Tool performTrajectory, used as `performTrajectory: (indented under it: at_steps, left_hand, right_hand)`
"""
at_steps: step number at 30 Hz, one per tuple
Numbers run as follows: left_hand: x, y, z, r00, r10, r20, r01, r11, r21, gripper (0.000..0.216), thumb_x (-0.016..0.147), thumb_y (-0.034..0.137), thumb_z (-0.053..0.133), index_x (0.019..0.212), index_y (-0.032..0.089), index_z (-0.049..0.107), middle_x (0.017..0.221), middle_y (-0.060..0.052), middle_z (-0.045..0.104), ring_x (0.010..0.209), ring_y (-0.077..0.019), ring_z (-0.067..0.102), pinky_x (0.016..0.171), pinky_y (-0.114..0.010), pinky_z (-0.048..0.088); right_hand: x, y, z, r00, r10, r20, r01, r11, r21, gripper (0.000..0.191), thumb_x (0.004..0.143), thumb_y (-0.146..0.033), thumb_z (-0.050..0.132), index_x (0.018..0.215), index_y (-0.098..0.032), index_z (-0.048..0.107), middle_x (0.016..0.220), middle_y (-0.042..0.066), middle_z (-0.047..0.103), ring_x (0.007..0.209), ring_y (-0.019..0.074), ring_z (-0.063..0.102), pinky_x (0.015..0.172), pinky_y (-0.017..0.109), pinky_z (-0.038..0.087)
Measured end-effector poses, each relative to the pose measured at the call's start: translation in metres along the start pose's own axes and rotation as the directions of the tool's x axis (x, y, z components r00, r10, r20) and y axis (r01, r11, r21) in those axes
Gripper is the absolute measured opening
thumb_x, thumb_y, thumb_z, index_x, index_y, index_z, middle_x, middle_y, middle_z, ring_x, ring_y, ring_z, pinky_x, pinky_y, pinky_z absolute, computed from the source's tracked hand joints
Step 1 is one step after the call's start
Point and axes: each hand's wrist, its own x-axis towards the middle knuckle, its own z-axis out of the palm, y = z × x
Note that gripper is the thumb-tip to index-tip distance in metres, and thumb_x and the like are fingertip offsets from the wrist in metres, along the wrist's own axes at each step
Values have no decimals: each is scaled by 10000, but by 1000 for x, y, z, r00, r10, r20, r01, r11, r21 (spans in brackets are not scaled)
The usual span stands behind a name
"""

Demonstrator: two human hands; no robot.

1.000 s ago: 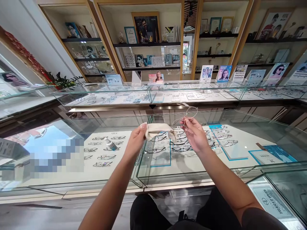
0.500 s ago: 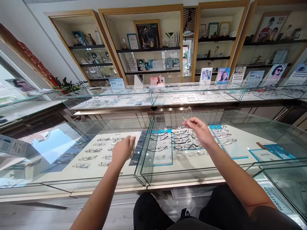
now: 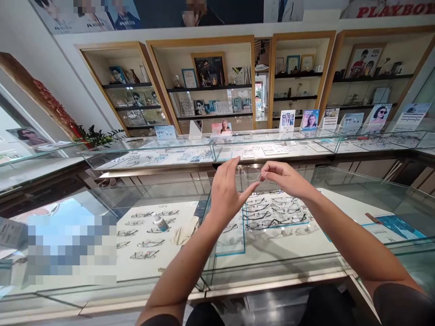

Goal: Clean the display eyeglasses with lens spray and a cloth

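A pair of thin-framed eyeglasses (image 3: 249,173) is held up above the glass display case. My right hand (image 3: 285,179) pinches it at its right side between thumb and fingertips. My left hand (image 3: 227,188) is at the other side, its thumb and fingers spread apart around the lens; whether they touch the frame I cannot tell. Left of my left forearm, a small white bottle with a blue label (image 3: 160,222) and a crumpled pale cloth (image 3: 183,232) lie on the glass top. Dark-framed eyeglasses (image 3: 268,222) sit in rows under the glass beneath my hands.
Two glass cases meet at a seam (image 3: 208,271) below my left arm. A second glass counter (image 3: 163,154) with more eyeglasses and standing cards runs across behind. Wooden shelves (image 3: 200,43) line the far wall. A leaflet (image 3: 401,226) lies at the right.
My left hand has moved right and up from near the bottle to the eyeglasses, and its fingers have spread. The bottle and cloth now show. The eyeglasses have tilted and moved slightly left.
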Motion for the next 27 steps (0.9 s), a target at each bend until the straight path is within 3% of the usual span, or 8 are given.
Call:
performTrajectory:
  at_steps: [4, 13, 16, 19, 21, 27]
  left_hand:
    - [19, 2, 20, 990, -70, -120, 60, 994, -88, 546, 949, 475, 778, 1386, 198, 604, 1296, -168, 726, 1238, -311, 691, 1071, -476, 562]
    - [26, -14, 29, 964, -133, -230, 94, 981, -171, 468, 906, 439, 836, 1293, 215, 695, 1228, -128, 776, 1166, -290, 739, 1018, -464, 598]
    - [26, -23, 27, 951, -184, -249, 147, 976, -159, 452, 898, 443, 846, 1263, 218, 705, 1193, -113, 781, 1112, -269, 742, 970, -437, 606]
    - [27, -31, 23, 932, -247, -264, 212, 965, -156, 433, 882, 429, 865, 1229, 220, 712, 1139, -91, 778, 1028, -242, 734, 914, -407, 593]
    - [27, -36, 22, 924, -286, -253, 255, 955, -149, 416, 873, 438, 872, 1195, 225, 719, 1082, -73, 776, 963, -227, 722, 865, -390, 579]
    - [27, -45, 26, 924, -339, -177, 317, 938, -140, 380, 870, 452, 875, 1138, 232, 720, 1029, -51, 765, 909, -202, 694, 820, -373, 541]
  right_hand:
    - [13, -12, -12, 999, -38, -30, 37, 999, -22, 185, 961, -359, 678, 822, -248, 731, 874, 9, 739, 880, 207, 657, 877, 385, 483]
    - [34, -15, -17, 995, -94, -33, 92, 993, -69, 190, 990, -361, 673, 845, -267, 753, 903, 20, 743, 901, 216, 660, 880, 397, 505]
    - [32, -8, -12, 981, -123, -148, 107, 988, -112, 129, 963, -400, 737, 1039, -304, 778, 1117, 40, 768, 1088, 263, 671, 1003, 450, 505]
    - [27, 6, -3, 933, -157, -323, 114, 982, -147, 435, 858, -398, 872, 1267, -354, 732, 1367, 50, 722, 1280, 319, 616, 1158, 526, 434]
    - [25, 16, 4, 915, -164, -368, 108, 980, -169, 503, 854, -392, 881, 1324, -373, 704, 1364, 54, 724, 1299, 334, 610, 1186, 560, 410]
    - [31, 38, 15, 877, -187, -444, 50, 952, -301, 424, 926, -457, 807, 1330, -374, 708, 1274, 69, 753, 1194, 329, 664, 1107, 576, 470]
